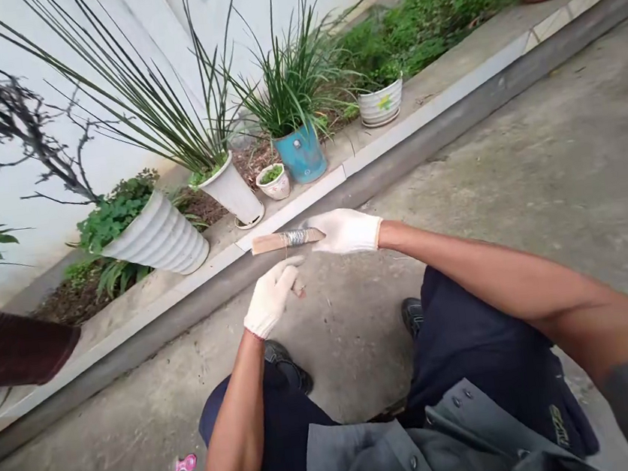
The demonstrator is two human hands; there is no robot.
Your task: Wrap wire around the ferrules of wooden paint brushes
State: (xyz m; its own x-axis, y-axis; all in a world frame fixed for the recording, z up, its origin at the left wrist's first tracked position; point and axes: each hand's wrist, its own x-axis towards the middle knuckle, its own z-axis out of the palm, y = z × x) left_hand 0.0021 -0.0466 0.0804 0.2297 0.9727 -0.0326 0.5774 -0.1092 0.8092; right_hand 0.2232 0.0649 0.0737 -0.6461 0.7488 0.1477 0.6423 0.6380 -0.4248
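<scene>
My right hand (344,231), in a white knit glove, grips one end of a flat wooden stick (266,244). Thin silvery wire (296,237) is wound in several turns around the stick's middle. Just below and to the left is my left hand (273,291), gloved the same way. Its fingers are curled, with thumb and forefinger close together near the wire. A fine strand seems to run from the winding down to these fingertips. The exact pinch is too small to make out clearly.
A tiled kerb (336,180) crosses diagonally ahead of me, bearing a ribbed white pot (163,234), a tall white pot (234,192), a small flowered pot (274,185), a blue pot (302,154) and a low white pot (382,103). A pink object (186,463) lies on the concrete.
</scene>
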